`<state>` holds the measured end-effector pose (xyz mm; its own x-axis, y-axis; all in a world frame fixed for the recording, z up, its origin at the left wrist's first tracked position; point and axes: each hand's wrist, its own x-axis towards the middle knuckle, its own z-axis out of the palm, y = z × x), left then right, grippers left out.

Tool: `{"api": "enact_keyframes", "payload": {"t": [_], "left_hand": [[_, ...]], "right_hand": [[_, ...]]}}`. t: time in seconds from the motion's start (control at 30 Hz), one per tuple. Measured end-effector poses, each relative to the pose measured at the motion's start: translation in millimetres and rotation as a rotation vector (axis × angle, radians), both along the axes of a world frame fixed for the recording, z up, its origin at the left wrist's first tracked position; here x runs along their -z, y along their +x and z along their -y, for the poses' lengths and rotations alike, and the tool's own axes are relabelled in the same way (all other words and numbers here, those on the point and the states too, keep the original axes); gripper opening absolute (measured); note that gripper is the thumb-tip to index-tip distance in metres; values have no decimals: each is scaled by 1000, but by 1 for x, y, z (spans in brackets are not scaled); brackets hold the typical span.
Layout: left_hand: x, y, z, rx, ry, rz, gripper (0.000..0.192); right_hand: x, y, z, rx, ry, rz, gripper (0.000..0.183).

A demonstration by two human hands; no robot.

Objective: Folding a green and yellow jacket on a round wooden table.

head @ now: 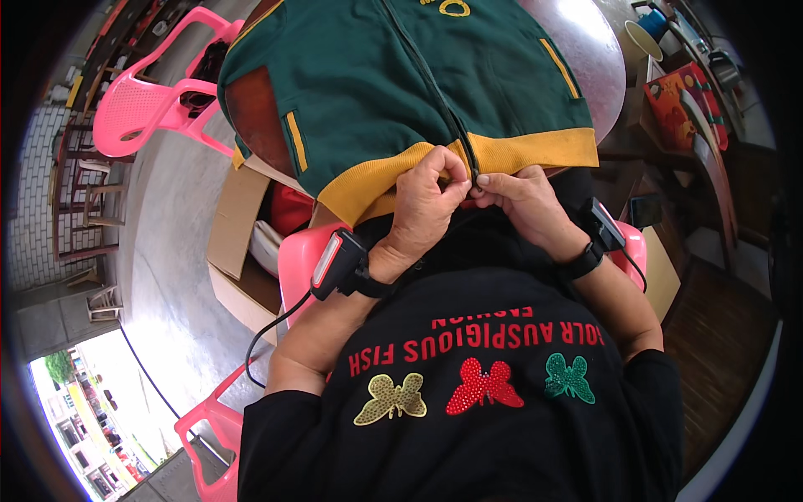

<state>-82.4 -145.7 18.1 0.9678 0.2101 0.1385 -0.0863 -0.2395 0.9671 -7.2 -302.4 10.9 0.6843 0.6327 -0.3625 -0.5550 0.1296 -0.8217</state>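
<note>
A green jacket [389, 94] with a yellow ribbed hem lies over a round table [602, 69], its hem towards me. Its dark front zipper [439, 100] runs down the middle and looks closed above the hem. At the zipper's lower end, my left hand [430, 197] pinches the jacket's edge between thumb and fingers. Close beside it on the right, my right hand [524, 197] pinches the bottom of the zipper between thumb and forefinger. The fingertips hide part of the zipper end. Both wrists wear black straps with cabled devices.
An open cardboard box [235, 226] with red and white items stands at the left below the table. A pink plastic chair [144, 106] is at the upper left, another [216, 433] at the lower left. Wooden furniture [721, 182] and a red patterned box [671, 106] stand at the right.
</note>
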Motion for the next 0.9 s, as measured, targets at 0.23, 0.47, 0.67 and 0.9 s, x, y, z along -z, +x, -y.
{"api": "enact_keyframes", "payload": {"t": [0.23, 0.47, 0.67, 0.9], "left_hand": [[4, 1, -3, 1, -239, -62, 14], [8, 2, 6, 0, -353, -81, 15], [9, 0, 4, 29, -434, -105, 16], [5, 1, 5, 34, -599, -151, 17]], "right_hand": [[-15, -9, 7, -251, -128, -70, 23], [-15, -9, 10, -182, -28, -60, 22], [-54, -13, 12, -453, -226, 12, 12], [-33, -4, 5, -104, -373, 1404, 35]]}}
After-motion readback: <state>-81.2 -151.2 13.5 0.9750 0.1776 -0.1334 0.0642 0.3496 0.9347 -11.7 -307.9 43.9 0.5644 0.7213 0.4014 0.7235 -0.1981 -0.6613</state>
